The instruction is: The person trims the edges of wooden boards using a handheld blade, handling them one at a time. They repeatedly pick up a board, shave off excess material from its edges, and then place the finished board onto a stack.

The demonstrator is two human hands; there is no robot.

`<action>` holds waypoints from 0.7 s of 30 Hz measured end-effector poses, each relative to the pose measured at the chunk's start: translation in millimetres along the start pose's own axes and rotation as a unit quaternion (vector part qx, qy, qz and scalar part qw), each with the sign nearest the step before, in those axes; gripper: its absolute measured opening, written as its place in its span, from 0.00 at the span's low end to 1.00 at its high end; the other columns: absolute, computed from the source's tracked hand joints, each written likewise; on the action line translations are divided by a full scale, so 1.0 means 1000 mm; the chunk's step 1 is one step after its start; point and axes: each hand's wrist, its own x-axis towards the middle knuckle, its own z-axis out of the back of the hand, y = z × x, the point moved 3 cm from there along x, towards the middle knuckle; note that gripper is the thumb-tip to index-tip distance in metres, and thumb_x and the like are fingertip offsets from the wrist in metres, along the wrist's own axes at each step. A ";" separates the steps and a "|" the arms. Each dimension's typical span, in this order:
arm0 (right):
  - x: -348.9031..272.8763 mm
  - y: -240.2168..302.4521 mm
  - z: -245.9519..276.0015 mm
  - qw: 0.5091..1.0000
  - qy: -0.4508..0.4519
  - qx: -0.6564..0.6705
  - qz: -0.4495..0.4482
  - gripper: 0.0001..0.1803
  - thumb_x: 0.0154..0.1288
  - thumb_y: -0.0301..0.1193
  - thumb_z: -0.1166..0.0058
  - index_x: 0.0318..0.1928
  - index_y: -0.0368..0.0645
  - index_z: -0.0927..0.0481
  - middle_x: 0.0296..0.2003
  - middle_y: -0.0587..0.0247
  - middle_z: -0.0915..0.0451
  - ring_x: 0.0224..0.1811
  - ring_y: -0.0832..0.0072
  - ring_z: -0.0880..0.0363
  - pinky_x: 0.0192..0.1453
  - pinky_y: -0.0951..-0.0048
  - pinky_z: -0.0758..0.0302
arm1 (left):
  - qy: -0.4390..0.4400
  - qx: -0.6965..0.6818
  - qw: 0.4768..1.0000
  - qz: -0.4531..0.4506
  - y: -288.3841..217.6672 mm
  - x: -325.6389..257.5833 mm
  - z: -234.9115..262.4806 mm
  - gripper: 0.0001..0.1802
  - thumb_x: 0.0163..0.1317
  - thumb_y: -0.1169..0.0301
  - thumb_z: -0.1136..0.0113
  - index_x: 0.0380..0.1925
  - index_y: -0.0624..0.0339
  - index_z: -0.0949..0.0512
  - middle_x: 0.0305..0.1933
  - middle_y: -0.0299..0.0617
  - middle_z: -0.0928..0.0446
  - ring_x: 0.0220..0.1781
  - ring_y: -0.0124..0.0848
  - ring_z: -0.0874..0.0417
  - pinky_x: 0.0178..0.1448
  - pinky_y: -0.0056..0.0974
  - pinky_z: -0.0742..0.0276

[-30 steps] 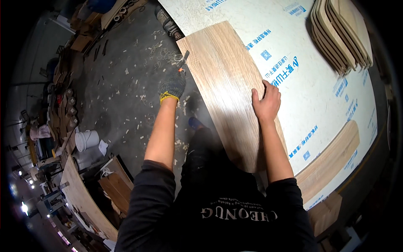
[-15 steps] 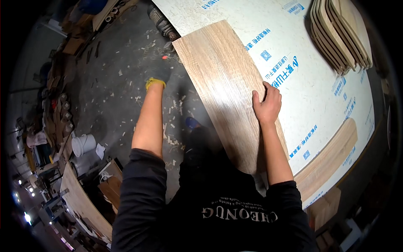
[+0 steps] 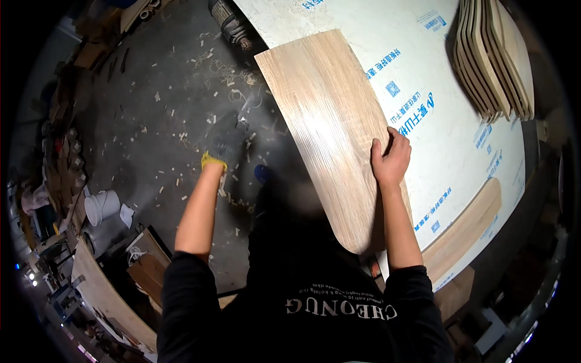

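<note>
A curved wood-grain board [image 3: 327, 127] lies along the left edge of the white table, its left side overhanging the floor. My bare right hand [image 3: 392, 160] grips its right edge, with the thumb on the top face and the fingers curled over the rim. My left hand [image 3: 219, 151] wears a dark glove with a yellow cuff and hangs out over the floor, left of the board and apart from it. Its gloved fingers are blurred and blend into the grey floor, so anything held there cannot be made out.
A stack of curved panels [image 3: 493, 66] stands at the table's far right. A narrower curved wood-grain piece [image 3: 466, 224] lies at the near right of the white tabletop [image 3: 448, 151]. A motor [image 3: 230, 24] sits beside the far left table edge. Scraps litter the floor; a white bucket [image 3: 101, 207] stands left.
My left hand has swung back toward me, away from the far end of the board. The right hand keeps its place on the board's edge. The whole view has shifted slightly.
</note>
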 end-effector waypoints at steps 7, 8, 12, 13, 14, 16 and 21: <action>0.000 0.005 0.002 1.000 0.002 -0.009 0.014 0.24 0.55 0.34 0.39 0.53 0.40 0.25 0.46 0.51 0.24 0.49 0.54 0.28 0.56 0.59 0.31 | -0.052 -0.074 0.974 -0.206 -0.068 -0.009 -0.005 0.07 0.61 0.67 0.47 0.36 0.54 0.22 0.30 0.46 0.22 0.33 0.43 0.19 0.36 0.45 0.24; 0.000 0.006 0.002 1.000 -0.002 -0.006 0.017 0.24 0.55 0.33 0.39 0.52 0.40 0.25 0.46 0.51 0.24 0.49 0.54 0.28 0.56 0.60 0.31 | -0.087 -0.023 0.972 -0.216 -0.066 0.001 -0.004 0.06 0.62 0.67 0.47 0.30 0.54 0.24 0.25 0.45 0.24 0.27 0.41 0.20 0.29 0.45 0.25; 0.002 0.014 0.002 1.000 0.003 -0.009 0.014 0.23 0.55 0.31 0.40 0.52 0.39 0.25 0.45 0.51 0.24 0.48 0.54 0.27 0.56 0.60 0.31 | -0.206 0.033 0.951 -0.228 -0.005 0.081 -0.012 0.07 0.62 0.66 0.47 0.25 0.52 0.25 0.21 0.43 0.26 0.21 0.40 0.23 0.22 0.42 0.28; 0.000 0.012 0.001 1.000 0.002 -0.010 0.008 0.23 0.55 0.31 0.40 0.52 0.39 0.25 0.45 0.51 0.24 0.48 0.54 0.27 0.56 0.60 0.31 | -0.217 0.049 0.951 -0.214 -0.004 0.095 0.001 0.07 0.62 0.66 0.47 0.25 0.52 0.25 0.21 0.43 0.26 0.21 0.39 0.23 0.22 0.42 0.28; -0.002 0.011 0.000 1.000 0.005 -0.014 0.009 0.23 0.55 0.31 0.40 0.52 0.39 0.25 0.45 0.51 0.24 0.48 0.54 0.27 0.56 0.60 0.31 | -0.226 0.066 0.951 -0.199 -0.004 0.105 0.015 0.07 0.61 0.66 0.47 0.25 0.52 0.25 0.20 0.43 0.27 0.21 0.39 0.23 0.22 0.42 0.28; 0.000 0.010 0.001 1.000 -0.002 -0.004 0.022 0.23 0.56 0.30 0.41 0.52 0.38 0.25 0.45 0.50 0.24 0.48 0.55 0.27 0.56 0.60 0.31 | -0.250 0.098 0.947 -0.175 -0.005 0.124 0.029 0.08 0.61 0.66 0.47 0.24 0.52 0.26 0.19 0.42 0.27 0.20 0.38 0.23 0.22 0.42 0.28; 0.003 0.011 0.002 1.000 0.006 -0.002 0.017 0.23 0.56 0.30 0.42 0.53 0.36 0.26 0.45 0.49 0.25 0.49 0.54 0.28 0.57 0.60 0.31 | -0.114 0.165 0.927 -0.315 -0.023 0.072 -0.011 0.10 0.62 0.66 0.49 0.22 0.52 0.27 0.18 0.40 0.29 0.20 0.34 0.23 0.20 0.40 0.28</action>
